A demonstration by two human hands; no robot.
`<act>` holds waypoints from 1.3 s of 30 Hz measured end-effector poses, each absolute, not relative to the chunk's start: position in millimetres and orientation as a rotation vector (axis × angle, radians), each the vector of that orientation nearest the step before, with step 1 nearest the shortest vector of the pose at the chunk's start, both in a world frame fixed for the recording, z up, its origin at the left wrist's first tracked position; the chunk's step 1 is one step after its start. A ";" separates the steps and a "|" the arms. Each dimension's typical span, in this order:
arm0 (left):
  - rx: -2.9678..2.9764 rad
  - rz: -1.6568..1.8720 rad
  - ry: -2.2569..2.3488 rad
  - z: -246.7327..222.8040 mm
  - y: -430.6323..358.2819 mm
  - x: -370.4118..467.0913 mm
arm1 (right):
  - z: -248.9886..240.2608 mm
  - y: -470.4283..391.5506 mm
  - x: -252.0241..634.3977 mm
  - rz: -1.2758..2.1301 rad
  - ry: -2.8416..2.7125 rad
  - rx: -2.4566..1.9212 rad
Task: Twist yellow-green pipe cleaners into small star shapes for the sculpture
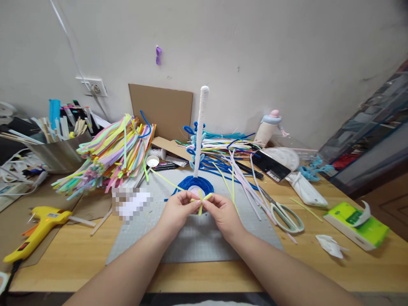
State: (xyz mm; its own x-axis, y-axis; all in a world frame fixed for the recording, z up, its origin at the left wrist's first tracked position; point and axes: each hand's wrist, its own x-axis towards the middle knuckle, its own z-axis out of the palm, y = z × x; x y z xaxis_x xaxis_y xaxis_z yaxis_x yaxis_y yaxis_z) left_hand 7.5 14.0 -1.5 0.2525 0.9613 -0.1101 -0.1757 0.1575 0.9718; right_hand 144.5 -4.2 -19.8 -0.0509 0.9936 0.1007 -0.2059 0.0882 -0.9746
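Both hands meet over the grey cutting mat [197, 242]. My left hand [177, 209] and my right hand [223, 212] pinch a short yellow pipe cleaner [201, 201] between their fingertips, and it is bent into a small crossed shape. A long pale-yellow strand [164, 179] runs from it up and to the left. Just behind my fingers stands a round blue pipe-cleaner base [195, 185] with a tall white fuzzy stem [200, 127] rising upright from it.
A large heap of coloured pipe cleaners [111, 155] lies at the left, more blue and pink ones [229, 159] behind. A yellow glue gun [38, 227] is at the left front, and scissors [283, 212], a phone [270, 165] and a green tissue pack [357, 223] lie at the right.
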 end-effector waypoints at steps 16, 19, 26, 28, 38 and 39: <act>1.005 1.100 1.059 -6.4 17.9 4.4 | -22.3 -3.1 144.2 1.235 -1.035 -1.029; 1.011 1.067 1.047 -5.8 17.2 4.1 | -22.4 -3.1 144.1 1.234 -1.073 -1.016; 1.071 1.084 1.029 2.0 15.1 2.5 | -27.6 -4.3 147.1 1.092 -1.238 -1.081; 1.090 1.092 1.019 2.8 14.1 2.5 | -27.9 -4.7 147.8 1.019 -1.272 -1.125; 1.922 1.231 1.052 0.5 -4.2 7.2 | -21.8 -6.1 145.7 1.030 -1.157 -1.165; 1.956 1.235 1.039 1.2 -5.5 7.0 | -21.7 -5.2 146.2 1.058 -1.133 -1.139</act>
